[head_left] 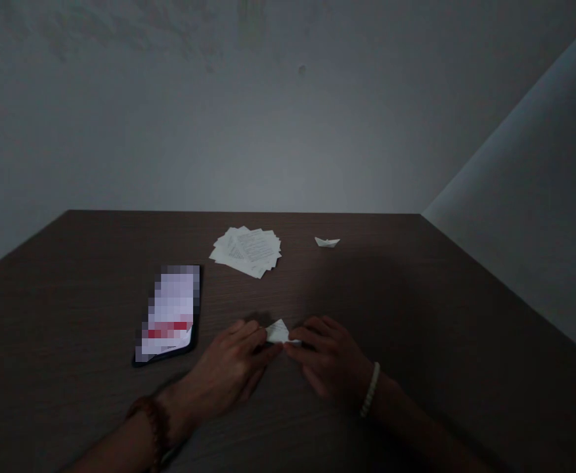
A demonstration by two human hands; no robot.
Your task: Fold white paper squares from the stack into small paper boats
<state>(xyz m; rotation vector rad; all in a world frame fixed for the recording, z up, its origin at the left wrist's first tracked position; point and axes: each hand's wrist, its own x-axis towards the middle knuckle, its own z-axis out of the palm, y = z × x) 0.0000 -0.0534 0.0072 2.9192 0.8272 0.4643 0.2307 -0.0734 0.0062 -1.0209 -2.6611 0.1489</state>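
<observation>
A small folded piece of white paper (278, 330) with a pointed top and faint print lies low over the table between both hands. My left hand (241, 355) pinches its left side, thumb and fingers closed. On the right side, my right hand (324, 351) grips the paper's edge, with the thumb tips of the two hands close together at the bottom. Fingers hide both ends of the paper. A dark bead bracelet circles my left wrist and a pale bead bracelet (370, 389) my right.
A fanned stack of printed paper sheets (248, 251) lies at the back of the dark wooden table (95, 243). To its right stands a small folded paper boat (327, 242). Left of my hands lies a phone (169, 312) with a lit, blurred screen. Walls border the table behind and at right.
</observation>
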